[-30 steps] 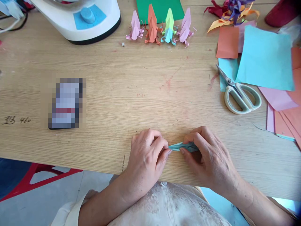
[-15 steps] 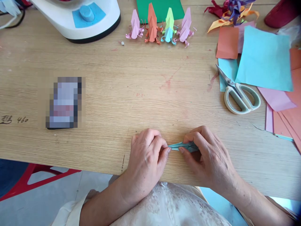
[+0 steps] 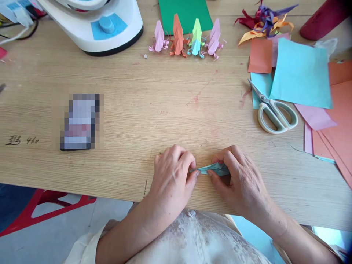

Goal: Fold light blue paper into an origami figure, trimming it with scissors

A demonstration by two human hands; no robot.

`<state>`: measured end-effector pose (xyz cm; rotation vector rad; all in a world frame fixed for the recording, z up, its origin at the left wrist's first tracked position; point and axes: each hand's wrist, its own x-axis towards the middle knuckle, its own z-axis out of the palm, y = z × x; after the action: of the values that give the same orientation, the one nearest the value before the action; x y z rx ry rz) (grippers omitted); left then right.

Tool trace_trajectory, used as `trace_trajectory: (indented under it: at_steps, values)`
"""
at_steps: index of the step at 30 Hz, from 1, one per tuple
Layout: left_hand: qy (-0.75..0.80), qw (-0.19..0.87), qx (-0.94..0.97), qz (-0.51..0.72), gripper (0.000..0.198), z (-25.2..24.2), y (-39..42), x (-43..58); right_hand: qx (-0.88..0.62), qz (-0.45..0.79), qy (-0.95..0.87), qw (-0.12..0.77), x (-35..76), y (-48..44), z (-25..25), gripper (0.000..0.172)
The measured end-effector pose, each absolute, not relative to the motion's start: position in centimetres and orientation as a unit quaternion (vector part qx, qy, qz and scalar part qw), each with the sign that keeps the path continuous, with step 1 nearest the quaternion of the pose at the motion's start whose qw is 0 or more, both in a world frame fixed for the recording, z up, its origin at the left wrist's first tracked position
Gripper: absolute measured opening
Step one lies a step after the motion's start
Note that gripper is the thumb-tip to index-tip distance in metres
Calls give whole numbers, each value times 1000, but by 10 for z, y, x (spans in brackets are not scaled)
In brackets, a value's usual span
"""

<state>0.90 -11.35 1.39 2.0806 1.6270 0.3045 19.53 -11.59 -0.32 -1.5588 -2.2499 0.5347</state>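
Between my two hands, near the table's front edge, is a narrow piece of folded light-blue paper (image 3: 206, 169). My left hand (image 3: 173, 179) pinches its thin pointed left tip between thumb and fingers. The wider right part sits in the grip of my right hand (image 3: 240, 179), thumb on the near side and fingers over the far side. Fingers hide both ends of the paper in part. Creases and a lengthwise fold show in the stretch between the hands.
Several folded paper figures (image 3: 178, 38) stand at the back by a green sheet (image 3: 185, 16). Scissors (image 3: 275, 110) lie at right, partly on coloured paper squares (image 3: 302, 73). A blurred phone-like object (image 3: 81, 123) lies left, below a white appliance (image 3: 123, 35). A dark red cylinder (image 3: 321, 22) is far right.
The view has shifted slightly. My left fingertips have loosened a little at the paper's left tip, while my right hand keeps its grip on the wider part.
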Motion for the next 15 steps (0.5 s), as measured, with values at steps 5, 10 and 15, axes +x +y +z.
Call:
trace_trajectory:
  at_steps: [5,10,15]
  values:
    - [593,223,766,115,9,13,-112,14,-554,199,-789,178,195,-115,-3,12]
    - [591,220,768,114,12,10,-113,13,-525,276,-781,195,205,-113,3,12]
    - [587,209,771,133,13,7,-114,13,-508,341,-771,176,216,-109,10,13]
